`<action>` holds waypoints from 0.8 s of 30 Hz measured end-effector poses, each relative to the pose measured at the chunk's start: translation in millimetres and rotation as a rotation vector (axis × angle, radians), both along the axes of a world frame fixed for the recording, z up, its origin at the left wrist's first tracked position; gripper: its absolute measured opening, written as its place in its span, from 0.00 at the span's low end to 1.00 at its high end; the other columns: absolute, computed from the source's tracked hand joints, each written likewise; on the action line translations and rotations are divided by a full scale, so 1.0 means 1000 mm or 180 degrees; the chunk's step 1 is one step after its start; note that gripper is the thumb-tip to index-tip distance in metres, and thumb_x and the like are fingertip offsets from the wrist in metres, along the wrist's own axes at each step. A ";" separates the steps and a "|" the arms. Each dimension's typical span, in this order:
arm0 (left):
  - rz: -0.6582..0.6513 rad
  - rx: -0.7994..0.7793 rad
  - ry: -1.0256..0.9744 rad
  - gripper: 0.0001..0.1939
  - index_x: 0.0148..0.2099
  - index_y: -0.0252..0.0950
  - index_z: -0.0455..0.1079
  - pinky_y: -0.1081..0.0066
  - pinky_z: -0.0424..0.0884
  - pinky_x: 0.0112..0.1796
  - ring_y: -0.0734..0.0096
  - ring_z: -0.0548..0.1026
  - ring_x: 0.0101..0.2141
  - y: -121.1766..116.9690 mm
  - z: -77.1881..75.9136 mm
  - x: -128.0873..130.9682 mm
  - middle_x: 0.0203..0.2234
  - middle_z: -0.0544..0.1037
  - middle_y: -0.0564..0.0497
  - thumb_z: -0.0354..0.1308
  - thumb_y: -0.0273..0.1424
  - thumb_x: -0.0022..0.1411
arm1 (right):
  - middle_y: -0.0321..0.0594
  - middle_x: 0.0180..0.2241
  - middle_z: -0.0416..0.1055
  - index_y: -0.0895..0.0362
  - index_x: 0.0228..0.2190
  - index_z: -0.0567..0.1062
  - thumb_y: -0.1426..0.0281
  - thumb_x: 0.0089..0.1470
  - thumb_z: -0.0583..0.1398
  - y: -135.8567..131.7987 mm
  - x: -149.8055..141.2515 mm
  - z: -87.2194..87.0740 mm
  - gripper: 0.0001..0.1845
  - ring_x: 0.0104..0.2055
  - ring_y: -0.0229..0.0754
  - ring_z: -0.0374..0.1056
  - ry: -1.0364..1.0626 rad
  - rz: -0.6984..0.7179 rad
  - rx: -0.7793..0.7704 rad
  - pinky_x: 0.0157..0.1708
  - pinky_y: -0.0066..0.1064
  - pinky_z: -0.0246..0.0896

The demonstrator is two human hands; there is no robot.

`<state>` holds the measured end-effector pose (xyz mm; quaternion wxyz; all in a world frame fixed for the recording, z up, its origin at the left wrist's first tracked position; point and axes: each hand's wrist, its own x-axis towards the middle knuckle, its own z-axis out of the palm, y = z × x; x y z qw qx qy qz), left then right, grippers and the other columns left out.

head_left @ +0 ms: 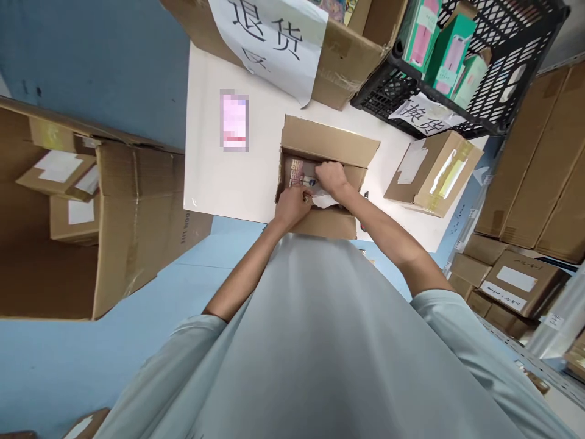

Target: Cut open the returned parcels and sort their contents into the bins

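Observation:
An open cardboard box (329, 139) stands on the white table with its flaps spread, and both my hands reach into it. Inside lies a package (295, 174) printed with pinkish lettering and a small blue figure. My left hand (291, 208) is closed at the box's near left, its fingertips pinching the edge of a white sheet (324, 200). Across from it, my right hand (331, 178) is closed over the package's right part, knuckles up. What its fingers grip is hidden beneath the hand.
A phone-like blurred item (234, 121) lies on the white table (205, 177). Right of the open box is a taped carton (429, 174). Behind stand a large labelled carton (342, 61) and a black crate (512, 91) with green boxes. At left is a big carton (137, 207) holding parcels.

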<state>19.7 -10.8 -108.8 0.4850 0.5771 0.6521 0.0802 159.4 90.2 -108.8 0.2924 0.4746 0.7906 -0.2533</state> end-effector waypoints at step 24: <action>0.0247 0.1672 -0.1274 0.12 0.45 0.40 0.81 0.67 0.78 0.44 0.65 0.80 0.41 -0.005 0.081 0.009 0.43 0.81 0.48 0.63 0.41 0.79 | 0.44 0.43 0.77 0.54 0.36 0.83 0.62 0.70 0.66 -0.062 0.083 0.107 0.11 0.45 0.50 0.72 0.2951 -0.0787 0.0696 0.48 0.40 0.67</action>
